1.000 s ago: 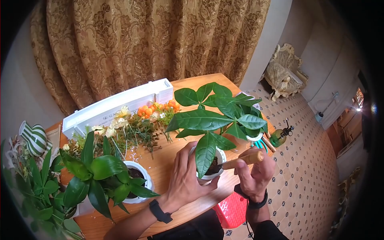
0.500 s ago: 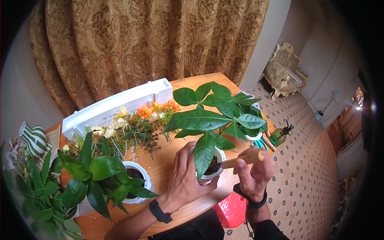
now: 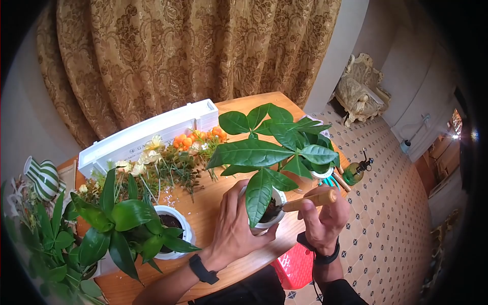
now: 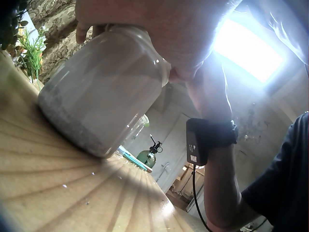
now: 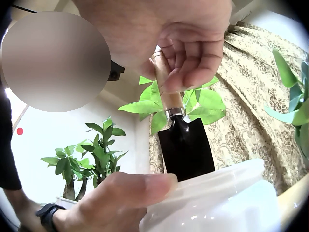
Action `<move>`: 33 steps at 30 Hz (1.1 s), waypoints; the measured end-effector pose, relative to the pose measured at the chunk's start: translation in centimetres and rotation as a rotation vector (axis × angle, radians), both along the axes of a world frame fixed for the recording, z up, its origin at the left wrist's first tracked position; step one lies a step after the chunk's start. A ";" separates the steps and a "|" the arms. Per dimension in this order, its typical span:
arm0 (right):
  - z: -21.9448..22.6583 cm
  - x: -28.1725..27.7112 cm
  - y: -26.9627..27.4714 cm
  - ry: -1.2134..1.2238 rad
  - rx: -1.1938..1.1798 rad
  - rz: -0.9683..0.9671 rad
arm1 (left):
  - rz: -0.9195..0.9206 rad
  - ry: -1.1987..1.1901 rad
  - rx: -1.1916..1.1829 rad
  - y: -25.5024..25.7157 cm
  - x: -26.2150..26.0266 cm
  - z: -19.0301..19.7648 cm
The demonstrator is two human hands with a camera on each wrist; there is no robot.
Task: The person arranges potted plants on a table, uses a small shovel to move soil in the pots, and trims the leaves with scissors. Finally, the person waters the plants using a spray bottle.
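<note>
My left hand grips a white flowerpot at its upper part, thumb on the near side, while the pot stands on the wooden table. A leafy green plant spreads over the pot, and dark soil shows under its leaves. In my right hand is a small trowel with a wooden handle and black blade, held by the handle. The blade points down at the pot's rim in the right wrist view; its tip is hidden behind the rim.
Another potted plant stands left of my left hand. Artificial flowers lie before a long white planter box. A green-striped vase is at the far left. A spray bottle stands at right; a red plastic stool is below the table edge.
The trowel shifts slightly at the pot, with a bit more of its dark blade showing. Both hands keep their hold, and the pot stays in place.
</note>
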State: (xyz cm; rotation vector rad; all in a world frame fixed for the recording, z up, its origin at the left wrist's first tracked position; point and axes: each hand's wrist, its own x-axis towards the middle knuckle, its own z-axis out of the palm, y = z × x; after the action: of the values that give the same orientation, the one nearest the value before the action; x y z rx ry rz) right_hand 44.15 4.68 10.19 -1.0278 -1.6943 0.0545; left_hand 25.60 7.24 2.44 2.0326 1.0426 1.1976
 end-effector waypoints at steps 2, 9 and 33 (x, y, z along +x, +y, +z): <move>0.0 0.0 0.1 -0.009 -0.008 -0.009 | -0.012 0.004 -0.012 0.0 0.0 0.0; 0.0 0.0 0.1 -0.008 -0.022 -0.009 | 0.018 -0.007 0.045 0.0 0.1 0.1; -0.5 0.3 -0.1 0.044 0.015 -0.027 | 0.007 -0.016 0.008 0.0 0.1 -0.3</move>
State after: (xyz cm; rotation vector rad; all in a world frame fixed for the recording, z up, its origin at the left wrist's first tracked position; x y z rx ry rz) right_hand 44.43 4.55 9.72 -1.0309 -1.6387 0.0460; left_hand 25.73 7.24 2.13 2.0238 1.0391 1.2213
